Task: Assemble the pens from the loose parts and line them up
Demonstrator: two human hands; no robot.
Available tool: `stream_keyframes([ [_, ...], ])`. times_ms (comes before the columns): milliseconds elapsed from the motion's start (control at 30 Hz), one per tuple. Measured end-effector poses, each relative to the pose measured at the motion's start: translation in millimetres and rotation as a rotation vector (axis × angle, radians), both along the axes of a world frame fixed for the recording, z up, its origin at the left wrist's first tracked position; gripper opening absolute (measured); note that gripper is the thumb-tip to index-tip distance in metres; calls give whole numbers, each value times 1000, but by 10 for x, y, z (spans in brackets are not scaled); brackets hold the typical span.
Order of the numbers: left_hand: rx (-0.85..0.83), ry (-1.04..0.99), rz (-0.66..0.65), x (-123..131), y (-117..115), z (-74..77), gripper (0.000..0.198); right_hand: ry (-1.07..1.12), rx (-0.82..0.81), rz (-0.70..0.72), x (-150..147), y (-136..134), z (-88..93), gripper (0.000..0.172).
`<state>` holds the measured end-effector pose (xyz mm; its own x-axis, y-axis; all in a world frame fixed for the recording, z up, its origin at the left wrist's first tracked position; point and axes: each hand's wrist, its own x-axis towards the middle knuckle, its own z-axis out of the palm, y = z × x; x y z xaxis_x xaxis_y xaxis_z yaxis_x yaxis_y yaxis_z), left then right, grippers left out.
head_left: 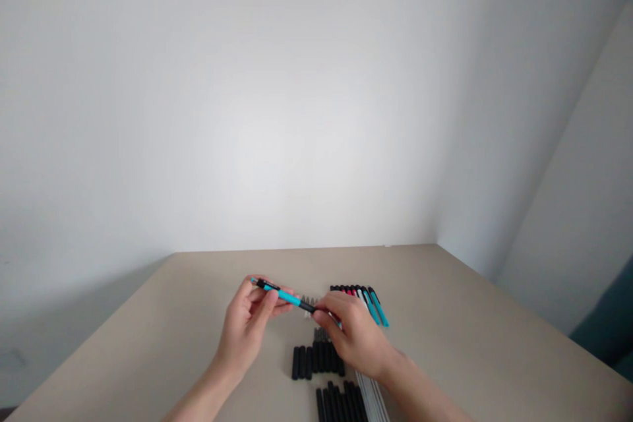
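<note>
A turquoise and black pen (288, 297) is held slantwise above the table, its black clip end up at the left. My left hand (248, 320) pinches the turquoise barrel between thumb and fingers. The fingers of my right hand (349, 328) close round the pen's black grip at the lower right end, mostly hiding the tip. Beyond my right hand lie a row of pen barrels (378, 306) in turquoise, white, red and black. Small springs (307, 303) appear just behind the pen, partly covered.
Nearer me on the beige table (148, 343) lie several short black tubes (302, 362) and a group of longer black pieces (341, 402). Thin white refill-like sticks (372, 399) lie beside them under my right wrist. Pale walls (316, 112) rise behind the table.
</note>
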<state>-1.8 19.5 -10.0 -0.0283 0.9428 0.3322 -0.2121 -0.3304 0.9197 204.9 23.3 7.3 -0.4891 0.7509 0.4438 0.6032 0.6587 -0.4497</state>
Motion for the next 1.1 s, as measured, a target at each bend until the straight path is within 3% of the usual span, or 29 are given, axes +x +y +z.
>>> stream_keyframes([
  [167,35,96,165,-52,56,-17,36,68,-21,-51,-17,-20,9,29],
  [433,70,472,311,-111,97,-49,28,106,-14,-203,50,65,-35,34],
  [567,77,602,330,-106,58,-26,36,102,40,-211,55,65,-37,30],
  [767,63,689,304,-120,86,-106,45,94,106,-205,85,84,-40,30],
  [833,144,779,336,-129,83,-82,41,72,96,-204,86,78,-46,33],
  [967,469,1021,373,-45,-17,82,16,44,15,-138,24,-2,-68,38],
  [1100,633,1179,264,139,-137,161,13,41,-25,-93,-76,-94,-110,37],
])
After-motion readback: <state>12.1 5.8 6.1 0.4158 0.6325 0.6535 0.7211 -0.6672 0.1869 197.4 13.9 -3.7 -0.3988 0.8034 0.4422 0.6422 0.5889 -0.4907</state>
